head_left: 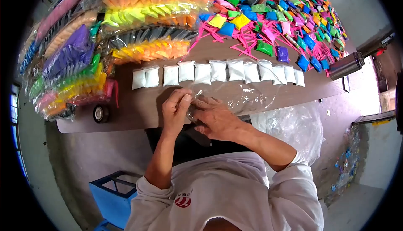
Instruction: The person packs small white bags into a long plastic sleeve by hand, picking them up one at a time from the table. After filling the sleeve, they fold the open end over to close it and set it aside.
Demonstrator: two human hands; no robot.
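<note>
At the table's near edge my left hand is closed, thumb and fingers pinching one end of a clear plastic bag. My right hand lies against the same end, its fingers bent and closed on the film; its fingertips are partly hidden. The bag looks flat and stretches to the right across the tabletop. Just beyond both hands runs a row of small white packets, some touching or overlapping.
Bagged stacks of coloured packets fill the table's left and back. Loose coloured packets and pink sticks heap up at the back right. A tape roll, a dark cylinder, a blue stool and hanging clear plastic are around.
</note>
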